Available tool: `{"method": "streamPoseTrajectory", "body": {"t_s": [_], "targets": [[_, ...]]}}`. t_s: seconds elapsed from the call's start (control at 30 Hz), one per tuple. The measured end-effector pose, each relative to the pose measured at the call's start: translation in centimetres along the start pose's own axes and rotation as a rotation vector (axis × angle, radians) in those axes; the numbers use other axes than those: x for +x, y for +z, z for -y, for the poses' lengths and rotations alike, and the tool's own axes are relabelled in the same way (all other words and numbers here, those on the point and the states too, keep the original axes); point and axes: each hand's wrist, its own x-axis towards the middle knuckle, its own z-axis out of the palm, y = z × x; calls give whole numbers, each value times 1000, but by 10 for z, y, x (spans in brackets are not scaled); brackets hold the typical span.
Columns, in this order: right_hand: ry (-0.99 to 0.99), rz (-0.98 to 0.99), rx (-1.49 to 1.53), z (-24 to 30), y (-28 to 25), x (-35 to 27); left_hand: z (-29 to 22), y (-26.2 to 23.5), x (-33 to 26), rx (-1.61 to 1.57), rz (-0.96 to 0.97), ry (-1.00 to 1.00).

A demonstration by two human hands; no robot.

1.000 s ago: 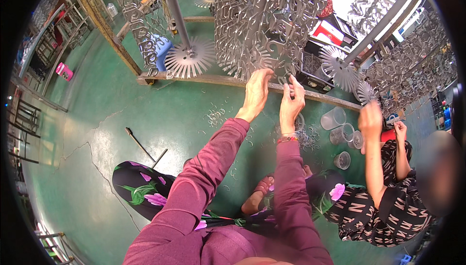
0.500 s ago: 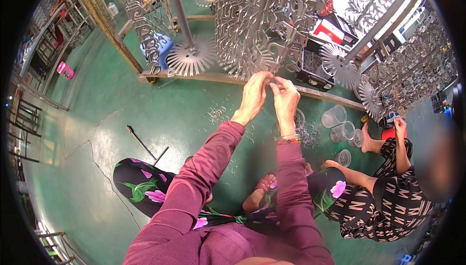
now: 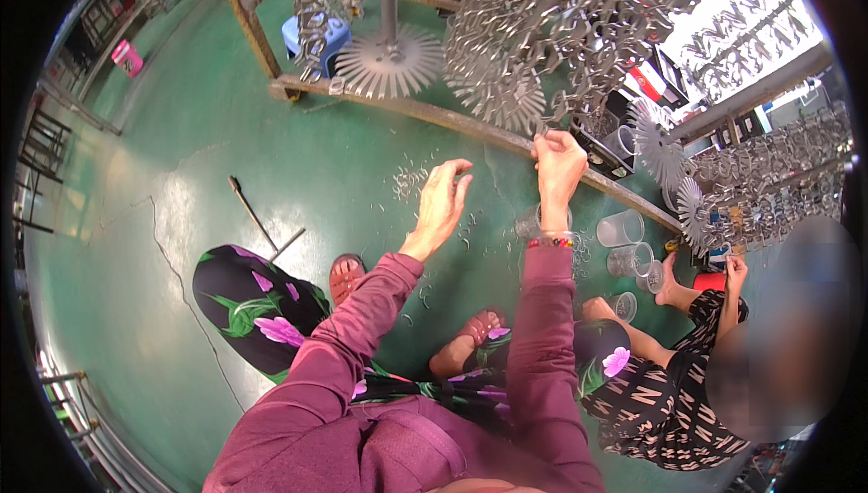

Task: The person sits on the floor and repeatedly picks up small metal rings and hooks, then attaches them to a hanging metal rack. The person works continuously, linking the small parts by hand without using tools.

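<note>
My left hand (image 3: 440,204) hovers over the floor with its fingers apart and nothing visible in it. Below and beside it, small curved wire hooks (image 3: 410,182) lie scattered on the green floor. Raised near the wooden rail, my right hand (image 3: 561,166) has thumb and fingers pinched together at the lower end of the hanging metal pieces (image 3: 533,32). What lies between those fingertips is too small to make out. Slotted metal discs (image 3: 389,64) sit on upright rods of the rack, and the bent metal pieces hang in dense strands around them.
A wooden rail (image 3: 425,113) runs along the rack's foot. Clear plastic tubs (image 3: 620,228) stand at right, beside a co-worker's bare feet and raised hand (image 3: 735,272). A dark metal tool (image 3: 255,215) lies on the floor at left. Behind the rack is a blue stool (image 3: 316,38).
My hands have separated. The left has drawn back down and left with its fingers opened; the right stays pinched by the hanging pieces. The view has shifted.
</note>
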Motion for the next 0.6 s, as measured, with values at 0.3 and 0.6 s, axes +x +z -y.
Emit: {"method": "streamPoseTrajectory", "body": {"t_s": [0.3, 0.6], "targets": [[122, -66, 368, -5, 39, 19, 44, -29, -18, -14, -67, -255], [-283, -99, 15, -31, 36, 29, 134, -86, -24, 130, -425, -375]]}}
